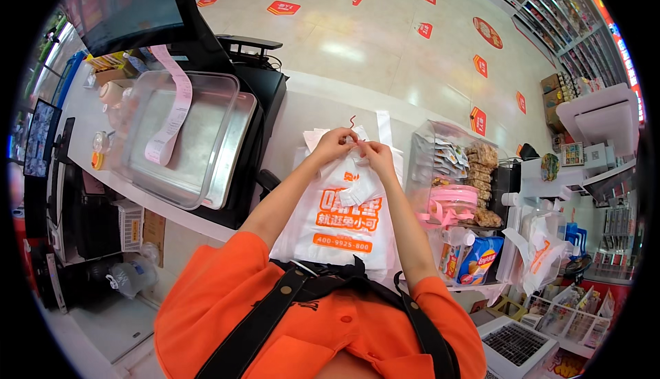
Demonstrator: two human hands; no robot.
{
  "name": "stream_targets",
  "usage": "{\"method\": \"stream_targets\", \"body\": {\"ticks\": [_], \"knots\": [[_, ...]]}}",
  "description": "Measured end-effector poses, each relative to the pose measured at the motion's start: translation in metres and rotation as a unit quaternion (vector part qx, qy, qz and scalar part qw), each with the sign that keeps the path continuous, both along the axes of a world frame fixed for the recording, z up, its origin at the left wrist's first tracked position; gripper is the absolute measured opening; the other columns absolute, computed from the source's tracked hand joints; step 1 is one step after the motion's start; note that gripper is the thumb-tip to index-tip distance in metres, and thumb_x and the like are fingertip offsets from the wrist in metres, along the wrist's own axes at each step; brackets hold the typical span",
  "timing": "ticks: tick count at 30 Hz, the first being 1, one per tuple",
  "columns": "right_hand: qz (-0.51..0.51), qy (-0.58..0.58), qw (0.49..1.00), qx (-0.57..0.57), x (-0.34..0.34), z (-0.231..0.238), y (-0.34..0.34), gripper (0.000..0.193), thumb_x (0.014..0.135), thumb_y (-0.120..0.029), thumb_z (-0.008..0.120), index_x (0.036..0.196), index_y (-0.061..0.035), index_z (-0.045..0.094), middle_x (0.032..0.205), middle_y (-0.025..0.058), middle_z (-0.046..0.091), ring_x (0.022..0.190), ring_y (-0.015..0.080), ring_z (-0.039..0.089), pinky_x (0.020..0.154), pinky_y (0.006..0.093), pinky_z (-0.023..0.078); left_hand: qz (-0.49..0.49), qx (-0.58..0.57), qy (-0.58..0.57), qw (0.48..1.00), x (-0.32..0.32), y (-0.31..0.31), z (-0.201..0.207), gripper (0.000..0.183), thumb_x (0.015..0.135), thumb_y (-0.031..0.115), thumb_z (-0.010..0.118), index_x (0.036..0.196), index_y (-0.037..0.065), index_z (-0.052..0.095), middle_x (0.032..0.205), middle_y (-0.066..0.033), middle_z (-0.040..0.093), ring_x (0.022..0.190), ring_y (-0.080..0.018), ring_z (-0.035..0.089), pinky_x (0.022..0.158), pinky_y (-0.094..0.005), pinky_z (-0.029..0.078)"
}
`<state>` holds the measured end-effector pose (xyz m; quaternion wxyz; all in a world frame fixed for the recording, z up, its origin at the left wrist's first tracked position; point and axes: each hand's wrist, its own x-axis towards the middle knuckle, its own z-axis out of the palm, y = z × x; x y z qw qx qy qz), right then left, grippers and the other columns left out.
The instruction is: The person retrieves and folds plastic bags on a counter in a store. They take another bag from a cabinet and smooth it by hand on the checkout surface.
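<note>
A white plastic bag [344,204] with orange print lies on the counter straight in front of me. Its top is bunched up, and a thin red tie [353,122] sticks up from there in a wavy line. From the left, my left hand [335,145] pinches the tie at the bunched top. Opposite it, my right hand [377,158] has its fingertips closed at the same spot, almost touching the left. What lies between the fingertips is partly hidden. White plastic handles and flaps spread out around both hands.
A clear plastic bin [230,104] on a metal tray, with a paper receipt strip [172,114] hanging over it, stands left beside a black monitor [130,8]. To the right are a clear display box [430,152] of packets, pink ribbon rolls [454,200] and a blue snack bag [480,261].
</note>
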<state>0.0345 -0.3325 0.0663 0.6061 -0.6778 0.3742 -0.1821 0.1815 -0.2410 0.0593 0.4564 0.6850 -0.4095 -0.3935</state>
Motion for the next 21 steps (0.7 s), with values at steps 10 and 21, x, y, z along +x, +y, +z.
{"method": "stream_targets", "body": {"ticks": [10,21], "knots": [[0.016,0.015,1.0,0.006,-0.011,-0.009,0.005,0.02,0.074,-0.012,0.062,0.089,-0.0018,0.07,0.064,-0.002,0.058,0.047,0.0038,0.044,0.042,0.0199,0.035,-0.065,-0.056,0.058,0.995,0.013,-0.001,-0.009,0.036,0.069,-0.01,0.044,0.097,0.003,0.063,0.094,0.0007,0.061,0.069,-0.0053,0.045,0.062,-0.0204,0.04],[-0.034,0.019,0.998,-0.043,-0.01,-0.012,0.013,0.021,0.076,-0.017,0.069,0.089,-0.0009,0.068,0.069,0.0034,0.061,0.055,0.0081,0.054,0.048,0.0217,0.043,-0.053,-0.031,0.076,0.995,0.011,-0.001,-0.01,0.023,0.075,0.001,0.055,0.096,0.004,0.063,0.092,0.0001,0.06,0.072,-0.0055,0.048,0.063,-0.0203,0.041]]}}
